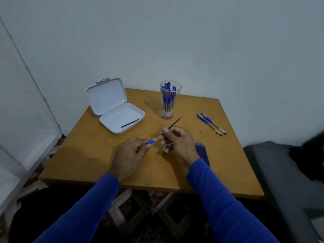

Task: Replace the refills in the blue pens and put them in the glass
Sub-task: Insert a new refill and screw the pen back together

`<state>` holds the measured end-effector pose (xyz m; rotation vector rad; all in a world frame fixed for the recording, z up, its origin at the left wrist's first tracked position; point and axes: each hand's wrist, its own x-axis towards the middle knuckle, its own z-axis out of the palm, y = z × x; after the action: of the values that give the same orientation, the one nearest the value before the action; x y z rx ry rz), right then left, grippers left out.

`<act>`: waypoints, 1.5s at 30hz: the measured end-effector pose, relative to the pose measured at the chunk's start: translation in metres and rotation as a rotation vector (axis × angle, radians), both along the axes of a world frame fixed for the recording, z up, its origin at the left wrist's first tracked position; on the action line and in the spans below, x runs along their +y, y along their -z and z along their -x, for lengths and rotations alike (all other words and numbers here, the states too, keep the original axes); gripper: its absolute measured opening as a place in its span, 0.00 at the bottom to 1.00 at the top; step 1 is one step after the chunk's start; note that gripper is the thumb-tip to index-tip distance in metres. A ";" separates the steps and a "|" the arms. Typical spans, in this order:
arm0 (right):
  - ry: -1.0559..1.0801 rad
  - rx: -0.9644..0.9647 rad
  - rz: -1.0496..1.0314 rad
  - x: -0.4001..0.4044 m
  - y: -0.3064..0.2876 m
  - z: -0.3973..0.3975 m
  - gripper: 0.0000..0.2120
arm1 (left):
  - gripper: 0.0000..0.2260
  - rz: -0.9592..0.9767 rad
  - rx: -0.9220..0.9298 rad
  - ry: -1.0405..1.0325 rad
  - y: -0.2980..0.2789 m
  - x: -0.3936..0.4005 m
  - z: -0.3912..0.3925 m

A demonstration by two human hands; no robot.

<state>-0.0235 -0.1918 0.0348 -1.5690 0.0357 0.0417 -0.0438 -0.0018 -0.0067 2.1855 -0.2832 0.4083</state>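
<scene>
At the desk's middle, the left hand [130, 153] pinches a pen [151, 141]; the right hand [177, 140] apparently pinches its refill [174, 124]. Tilted, the thin refill could bend.

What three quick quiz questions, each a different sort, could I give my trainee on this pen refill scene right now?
1. True or false: the glass already holds blue pens.
2. Multiple choice: what lies inside the open white case? A) one dark refill B) two pens C) a cap
3. Fill in: the two loose pens lie on the table to the ______ of the glass.

Key
1. True.
2. A, a single refill.
3. Right. Meanwhile the left hand pinches the pen's blue grip and the right hand holds the barrel, a refill sticking out.
</scene>
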 end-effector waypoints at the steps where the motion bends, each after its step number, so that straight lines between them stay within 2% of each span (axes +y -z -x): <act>1: 0.027 0.005 -0.023 -0.003 0.000 0.004 0.12 | 0.11 -0.003 0.001 0.006 0.000 -0.005 0.001; 6: 0.077 0.021 -0.062 -0.013 0.000 0.018 0.10 | 0.10 -0.053 -0.003 0.051 -0.003 -0.022 0.005; 24: 0.055 0.028 -0.083 -0.018 0.003 0.024 0.10 | 0.11 -0.061 -0.005 0.076 0.004 -0.025 0.008; 30: 0.045 0.064 -0.058 -0.019 0.000 0.024 0.11 | 0.10 -0.008 -0.004 0.085 0.003 -0.024 0.009; 35: -0.083 0.138 0.074 -0.017 -0.005 0.025 0.13 | 0.11 -0.006 0.012 0.073 0.003 -0.023 0.010; 41: 0.117 0.106 -0.010 -0.020 -0.001 0.021 0.10 | 0.11 0.019 0.021 0.058 0.003 -0.024 0.010; 45: -0.004 0.137 0.107 -0.021 -0.001 0.023 0.10 | 0.12 -0.007 0.025 0.061 0.003 -0.024 0.009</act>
<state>-0.0463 -0.2128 0.0358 -1.6711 0.1445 0.1523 -0.0530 -0.0262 -0.0097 2.1815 -0.3372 0.3468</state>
